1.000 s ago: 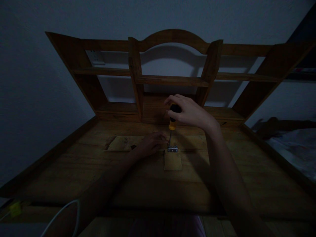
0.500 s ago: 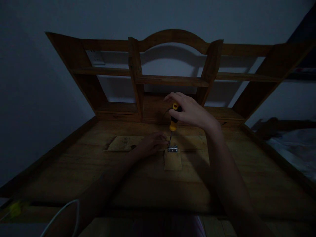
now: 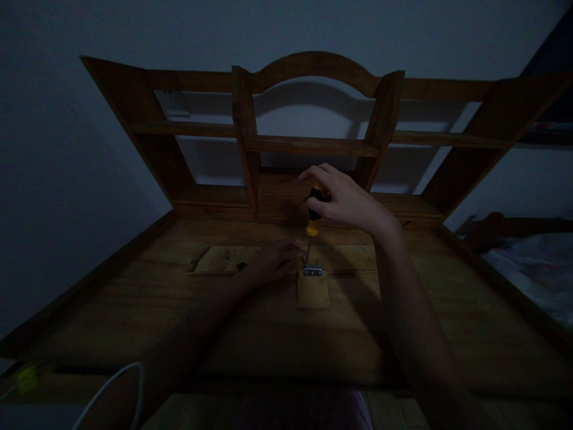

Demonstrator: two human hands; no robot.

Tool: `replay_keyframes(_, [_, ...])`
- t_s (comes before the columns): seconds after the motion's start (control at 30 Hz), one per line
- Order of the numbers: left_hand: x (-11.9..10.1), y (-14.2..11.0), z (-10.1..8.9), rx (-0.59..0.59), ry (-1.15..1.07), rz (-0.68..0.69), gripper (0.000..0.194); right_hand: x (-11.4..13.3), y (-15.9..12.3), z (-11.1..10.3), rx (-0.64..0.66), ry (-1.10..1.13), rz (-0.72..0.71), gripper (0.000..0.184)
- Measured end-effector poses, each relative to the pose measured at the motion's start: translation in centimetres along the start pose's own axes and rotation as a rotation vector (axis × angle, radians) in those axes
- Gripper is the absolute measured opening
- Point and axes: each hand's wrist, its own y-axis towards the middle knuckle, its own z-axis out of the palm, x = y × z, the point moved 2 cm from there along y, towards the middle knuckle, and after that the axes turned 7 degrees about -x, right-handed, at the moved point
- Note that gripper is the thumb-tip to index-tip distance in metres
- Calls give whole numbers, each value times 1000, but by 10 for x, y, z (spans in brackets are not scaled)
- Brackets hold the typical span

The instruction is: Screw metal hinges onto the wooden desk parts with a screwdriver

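My right hand [image 3: 347, 200] is closed around the black and yellow handle of a screwdriver [image 3: 313, 220] held almost upright. Its tip rests on a small metal hinge [image 3: 312, 270]. The hinge joins a long flat wooden board [image 3: 224, 260] to a small wooden block [image 3: 313, 292] on the desk. My left hand [image 3: 274, 261] lies on the board just left of the hinge, fingers curled toward the screwdriver shaft; whether they pinch anything is hidden in the dim light.
The wooden desk [image 3: 134, 310] has a raised rim and a shelf hutch [image 3: 313, 143] at the back against a white wall. A white cable [image 3: 111, 385] loops at the near left edge. Bedding [image 3: 532, 269] lies to the right.
My right hand has turned on the screwdriver handle, so more yellow shows at its top. The left hand and the hinge have stayed in place.
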Motion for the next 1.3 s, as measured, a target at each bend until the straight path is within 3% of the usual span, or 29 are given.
replay_keyframes(0.73, [-5, 2, -4, 34, -32, -11, 29, 1, 0, 5, 45, 10, 25, 38])
replay_keyframes(1.1, [-8, 2, 9, -43, -81, -36, 20, 6, 1, 6, 79, 41, 9, 46])
replay_keyframes(1.3, [-8, 5, 12, -51, -125, -89, 16, 6, 1, 8, 46, 39, -10, 35])
